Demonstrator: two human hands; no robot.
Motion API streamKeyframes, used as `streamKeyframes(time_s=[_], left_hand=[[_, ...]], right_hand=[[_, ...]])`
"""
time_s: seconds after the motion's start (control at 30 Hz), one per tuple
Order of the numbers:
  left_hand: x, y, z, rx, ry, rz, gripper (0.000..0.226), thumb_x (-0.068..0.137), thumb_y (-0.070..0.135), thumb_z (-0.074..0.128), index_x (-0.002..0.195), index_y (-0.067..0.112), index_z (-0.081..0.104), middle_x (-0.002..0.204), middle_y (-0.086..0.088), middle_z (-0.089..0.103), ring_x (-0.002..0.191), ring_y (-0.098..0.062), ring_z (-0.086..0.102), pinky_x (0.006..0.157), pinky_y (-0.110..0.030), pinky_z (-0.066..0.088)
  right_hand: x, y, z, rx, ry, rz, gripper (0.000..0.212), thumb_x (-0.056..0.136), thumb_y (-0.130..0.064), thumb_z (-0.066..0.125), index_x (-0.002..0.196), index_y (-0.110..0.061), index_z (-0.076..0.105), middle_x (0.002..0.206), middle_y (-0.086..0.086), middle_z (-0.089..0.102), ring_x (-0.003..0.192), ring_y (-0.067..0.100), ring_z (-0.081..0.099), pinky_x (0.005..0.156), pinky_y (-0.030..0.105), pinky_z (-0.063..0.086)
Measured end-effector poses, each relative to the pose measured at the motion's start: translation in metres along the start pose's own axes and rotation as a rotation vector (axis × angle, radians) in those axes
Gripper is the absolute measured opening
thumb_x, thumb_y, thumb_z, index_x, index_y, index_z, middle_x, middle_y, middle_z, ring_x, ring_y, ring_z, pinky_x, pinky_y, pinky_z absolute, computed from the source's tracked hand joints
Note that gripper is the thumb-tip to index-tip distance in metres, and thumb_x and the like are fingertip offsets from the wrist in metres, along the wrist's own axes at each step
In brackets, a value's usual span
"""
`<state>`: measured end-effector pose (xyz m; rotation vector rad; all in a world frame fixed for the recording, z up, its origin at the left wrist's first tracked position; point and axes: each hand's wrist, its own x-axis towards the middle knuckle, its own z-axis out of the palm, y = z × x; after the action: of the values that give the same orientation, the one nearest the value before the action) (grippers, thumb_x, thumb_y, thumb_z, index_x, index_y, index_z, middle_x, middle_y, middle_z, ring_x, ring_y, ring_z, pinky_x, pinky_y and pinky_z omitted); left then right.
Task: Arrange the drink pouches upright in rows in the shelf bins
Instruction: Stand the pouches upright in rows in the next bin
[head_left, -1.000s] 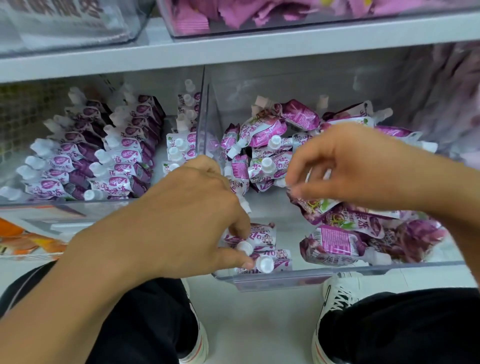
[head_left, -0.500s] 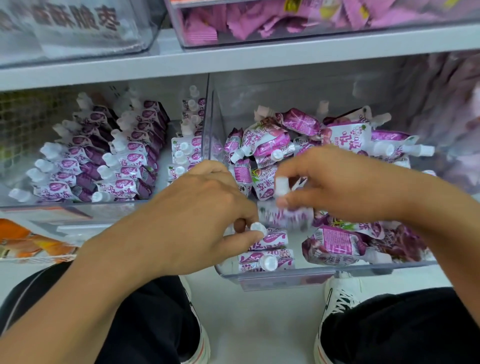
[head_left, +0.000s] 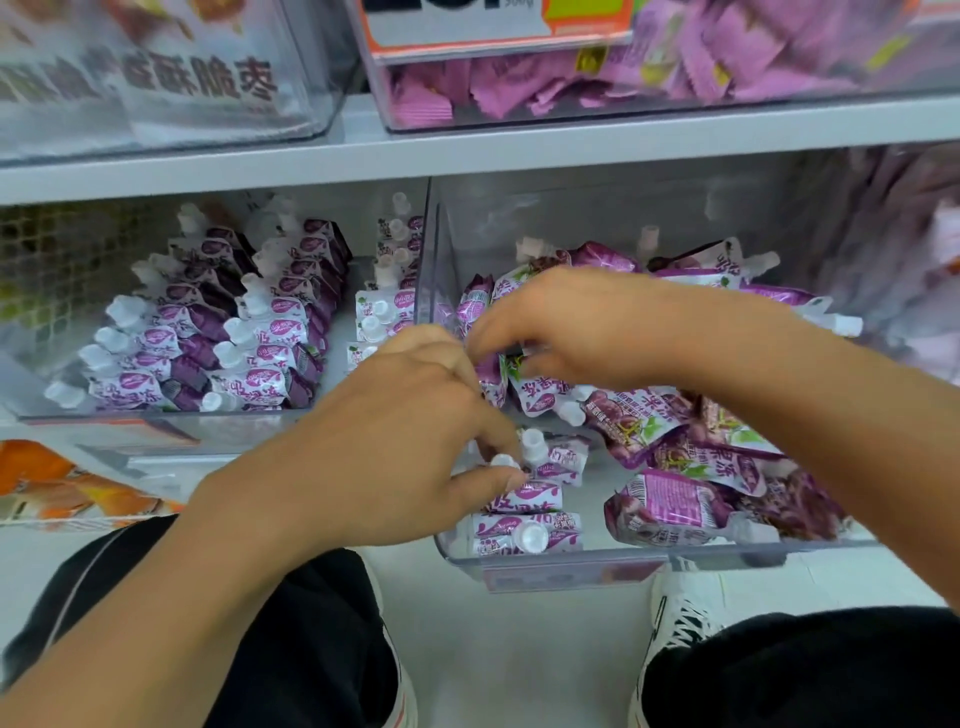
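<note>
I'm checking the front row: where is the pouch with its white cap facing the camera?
In the head view, that pouch lies at the right bin's front-left corner, just below the left hand.

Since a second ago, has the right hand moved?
Yes. The right hand has shifted left toward the clear divider wall, nearer the left hand.

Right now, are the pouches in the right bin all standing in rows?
No: only a few pouches stand at the front left of the right bin; the rest lie in a loose heap.
</note>
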<state>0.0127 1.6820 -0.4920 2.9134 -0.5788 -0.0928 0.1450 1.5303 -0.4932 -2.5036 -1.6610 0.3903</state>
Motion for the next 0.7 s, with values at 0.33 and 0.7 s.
streamKeyframes(time_s=[0.33,0.7], left_hand=[[0.010,0.000,-0.013,-0.034,-0.007,-0.066,0.051,0.078,0.079,0.048,0.097,0.038,0.072,0.086,0.019,0.069,0.089,-0.005,0.059,0.087,-0.034,0.050],[0.058,0.001,-0.029,0.217,-0.391,-0.125,0.044,0.085,0.065,0.058,0.110,0.031,0.067,0.107,0.007,0.065,0.098,-0.018,0.062,0.086,-0.039,0.054]], right_hand=[[-0.010,0.009,0.019,-0.482,0.041,-0.230,0.020,0.096,-0.023,0.053,0.109,-0.024,0.068,0.103,-0.005,0.062,0.094,0.020,0.056,0.069,0.033,0.049],[-0.065,0.009,0.011,0.071,0.054,0.230,0.024,0.087,-0.024,0.068,0.111,-0.032,0.069,0.096,-0.014,0.069,0.083,0.004,0.060,0.075,0.022,0.047]])
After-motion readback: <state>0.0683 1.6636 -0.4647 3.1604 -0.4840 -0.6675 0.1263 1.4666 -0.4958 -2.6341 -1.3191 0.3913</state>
